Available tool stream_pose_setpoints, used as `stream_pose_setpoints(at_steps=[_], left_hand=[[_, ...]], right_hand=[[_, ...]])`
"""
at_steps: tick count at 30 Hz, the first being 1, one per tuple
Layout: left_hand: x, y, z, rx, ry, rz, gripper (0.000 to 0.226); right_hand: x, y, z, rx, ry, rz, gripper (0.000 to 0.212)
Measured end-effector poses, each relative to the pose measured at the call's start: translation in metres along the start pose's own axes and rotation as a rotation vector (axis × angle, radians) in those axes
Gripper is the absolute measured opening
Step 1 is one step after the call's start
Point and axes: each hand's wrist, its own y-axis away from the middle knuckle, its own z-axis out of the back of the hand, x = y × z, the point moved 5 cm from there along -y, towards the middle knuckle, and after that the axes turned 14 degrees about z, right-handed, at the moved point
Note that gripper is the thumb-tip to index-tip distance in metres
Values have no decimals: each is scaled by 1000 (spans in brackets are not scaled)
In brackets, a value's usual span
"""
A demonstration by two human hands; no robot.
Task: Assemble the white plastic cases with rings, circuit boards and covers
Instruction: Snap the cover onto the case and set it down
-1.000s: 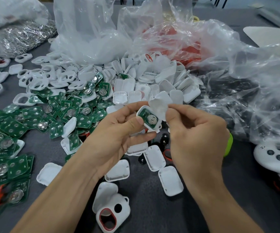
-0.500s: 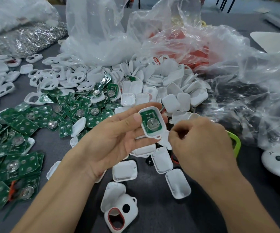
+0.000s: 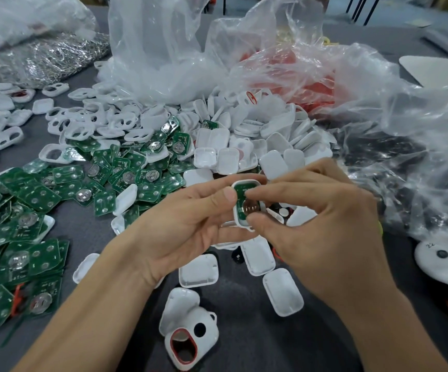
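A: What's going on in this step?

B: The person is seating the circuit board [image 3: 240, 210] in the white case [image 3: 245, 182], just above centre. The left hand [image 3: 190, 224] is gripping the case, thumb on its 9 o'clock edge. The right hand [image 3: 324, 229] is pinching the board with index above and thumb below.

A: How should it be done well?

B: Probably by pressing evenly on the green corners, not on the coin cell [image 3: 251, 208], and checking the board is lying flat under the rim before reaching for a cover [image 3: 198, 269] at 6 o'clock on the desk [image 3: 271, 350].

A: What isn't showing?

B: Fingers are covering both ends of the board, so whether it's fully seated isn't showing. The case's ring side is facing away. Bags [image 3: 163, 49] at 12 o'clock are hiding their contents, and a white gadget [image 3: 445, 261] at 4 o'clock is getting cut off.
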Motion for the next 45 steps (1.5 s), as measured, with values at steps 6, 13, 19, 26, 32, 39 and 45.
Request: stream_pose_setpoints(at_steps=[6,13,19,26,32,39,45], left_hand=[[0,-1,0,52,-29,9,53],[-1,-1,-1,8,49,4,42],[0,-2,-2,-14,39,21,43],[2,-3,-1,-8,34,48,50],[3,-5,-1,11,-3,35,44],[4,-7,2,35,-14,32,47],[4,-7,2,41,2,31,51]], right_hand=[[3,1,-1,-8,92,111,21],[-1,0,11,-131,37,80,22],[-3,0,7,-56,111,103,24],[3,1,3,-17,149,169,23],[4,1,-1,-18,149,157,22],[4,1,-1,-3,141,127,20],[1,1,-2,-3,104,65,22]])
